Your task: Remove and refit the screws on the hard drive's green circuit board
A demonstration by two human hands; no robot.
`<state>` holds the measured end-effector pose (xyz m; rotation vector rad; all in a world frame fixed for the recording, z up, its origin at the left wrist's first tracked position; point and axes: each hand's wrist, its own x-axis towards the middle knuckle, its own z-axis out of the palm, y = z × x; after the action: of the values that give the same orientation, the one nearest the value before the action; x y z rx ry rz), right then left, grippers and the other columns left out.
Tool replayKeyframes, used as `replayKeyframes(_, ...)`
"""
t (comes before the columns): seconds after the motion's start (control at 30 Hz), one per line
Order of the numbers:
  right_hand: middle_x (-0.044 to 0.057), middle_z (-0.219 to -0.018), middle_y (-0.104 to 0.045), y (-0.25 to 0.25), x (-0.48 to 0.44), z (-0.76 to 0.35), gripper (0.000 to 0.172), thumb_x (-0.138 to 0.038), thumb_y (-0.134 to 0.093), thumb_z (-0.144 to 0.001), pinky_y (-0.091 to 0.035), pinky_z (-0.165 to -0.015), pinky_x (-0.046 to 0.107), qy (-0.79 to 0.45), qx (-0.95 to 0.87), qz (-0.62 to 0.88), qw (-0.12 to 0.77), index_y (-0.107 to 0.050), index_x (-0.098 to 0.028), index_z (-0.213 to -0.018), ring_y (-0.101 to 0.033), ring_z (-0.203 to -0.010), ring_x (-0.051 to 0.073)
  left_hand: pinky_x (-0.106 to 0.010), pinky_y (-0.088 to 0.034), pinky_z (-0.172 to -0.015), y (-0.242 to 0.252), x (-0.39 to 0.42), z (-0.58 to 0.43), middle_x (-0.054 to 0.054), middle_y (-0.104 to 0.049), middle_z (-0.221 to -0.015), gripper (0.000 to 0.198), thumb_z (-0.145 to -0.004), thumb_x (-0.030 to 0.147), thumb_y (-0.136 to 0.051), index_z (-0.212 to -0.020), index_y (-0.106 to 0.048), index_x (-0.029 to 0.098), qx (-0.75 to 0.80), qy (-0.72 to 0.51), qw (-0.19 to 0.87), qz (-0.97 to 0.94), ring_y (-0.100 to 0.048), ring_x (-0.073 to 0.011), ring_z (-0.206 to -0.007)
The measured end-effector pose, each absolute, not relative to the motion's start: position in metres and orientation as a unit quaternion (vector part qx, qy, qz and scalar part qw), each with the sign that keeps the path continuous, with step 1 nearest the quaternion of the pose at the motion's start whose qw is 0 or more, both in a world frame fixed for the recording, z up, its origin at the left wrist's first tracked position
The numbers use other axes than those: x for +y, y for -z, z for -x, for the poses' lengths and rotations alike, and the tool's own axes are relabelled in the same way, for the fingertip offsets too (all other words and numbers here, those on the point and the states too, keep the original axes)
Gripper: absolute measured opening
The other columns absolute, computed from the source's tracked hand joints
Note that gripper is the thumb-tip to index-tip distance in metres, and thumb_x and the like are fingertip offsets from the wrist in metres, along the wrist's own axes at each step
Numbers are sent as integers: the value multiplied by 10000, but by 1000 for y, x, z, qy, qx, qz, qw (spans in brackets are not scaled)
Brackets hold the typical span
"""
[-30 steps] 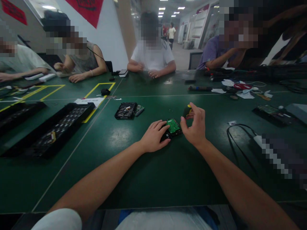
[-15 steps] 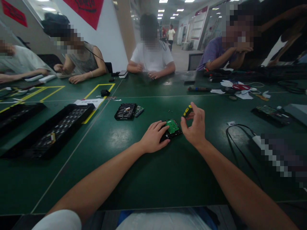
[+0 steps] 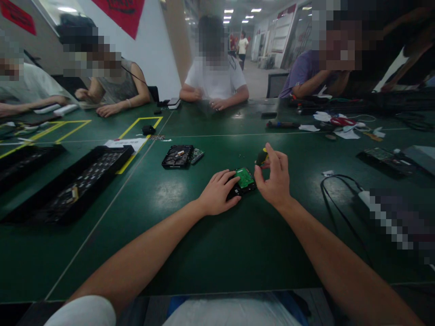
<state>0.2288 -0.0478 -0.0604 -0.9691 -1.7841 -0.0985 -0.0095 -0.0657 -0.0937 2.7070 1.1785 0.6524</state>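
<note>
My left hand [image 3: 220, 194] grips a black hard drive [image 3: 252, 186] lying on the green table, its fingers over the top and the thumb along the near edge. A green circuit board [image 3: 244, 177] faces up on the drive. My right hand [image 3: 276, 175] is closed round a screwdriver with a dark and yellow handle [image 3: 262, 156], just above the drive's right side. The screwdriver's tip cannot be made out. A few tiny screws [image 3: 241, 156] lie beyond the drive. To its left, a black square housing [image 3: 177, 156] sits beside a loose circuit board [image 3: 197, 156].
Long black trays [image 3: 73, 190] stand at the left. A cable [image 3: 335, 206] and a black device [image 3: 384, 162] lie to the right. Papers and a red item [image 3: 341, 122] are farther back. Several people sit across the table [image 3: 190, 262].
The screwdriver's handle has tilted and turned in my right hand, which has shifted slightly left. My left hand stays on the hard drive.
</note>
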Motion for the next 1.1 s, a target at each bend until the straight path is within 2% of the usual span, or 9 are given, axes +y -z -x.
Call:
replayKeyframes(0.3, 117, -1324, -529, 59, -45, -231, 751, -283, -706, -962, -682, -804, 480, 61, -742, 406, 531, -362, -359, -1626, -608, -1120, 287, -617, -342, -1283, 94, -66, 10, -174, -478, -1625, 697, -966, 510, -671, -1561, -511, 185, 389, -212, 53, -895, -387, -404, -1551)
replayKeyframes(0.5, 123, -1375, -510, 61, -45, -230, 757, -230, -652, -982, -691, -793, 445, 33, -731, 412, 542, -306, -340, -1646, -672, -925, 205, -615, -344, -1282, 93, -66, 10, -182, -481, -1620, 703, -966, 511, -668, -1561, -510, 172, 390, -210, 51, -895, -390, -406, -1548)
replayKeyframes(0.73, 126, -1406, -497, 62, -45, -230, 742, -254, -699, -952, -700, -786, 437, 21, -736, 396, 549, -353, -330, -1603, -679, -1014, 235, -623, -348, -1277, 93, -67, 10, -178, -484, -1617, 696, -961, 503, -676, -1556, -511, 181, 389, -217, 55, -893, -390, -404, -1548)
replayKeyframes(0.87, 117, -1380, -508, 61, -46, -230, 695, -264, -712, -955, -700, -773, 424, 34, -740, 398, 541, -398, -325, -1571, -680, -976, 217, -603, -348, -1283, 93, -66, 9, -187, -487, -1612, 698, -967, 511, -667, -1553, -514, 164, 384, -215, 53, -896, -395, -401, -1544)
replayKeyframes(0.97, 120, -1378, -514, 61, -47, -229, 714, -216, -654, -969, -701, -765, 422, 35, -740, 408, 534, -353, -326, -1607, -688, -923, 199, -623, -346, -1278, 93, -66, 9, -178, -486, -1617, 693, -960, 499, -677, -1556, -511, 188, 385, -219, 58, -894, -397, -405, -1544)
replayKeyframes(1.1, 125, -1387, -512, 62, -46, -229, 763, -165, -604, -957, -701, -800, 438, 26, -746, 401, 532, -315, -329, -1644, -689, -958, 213, -632, -346, -1277, 95, -65, 9, -160, -481, -1622, 687, -951, 498, -687, -1554, -517, 216, 389, -223, 64, -892, -395, -407, -1546)
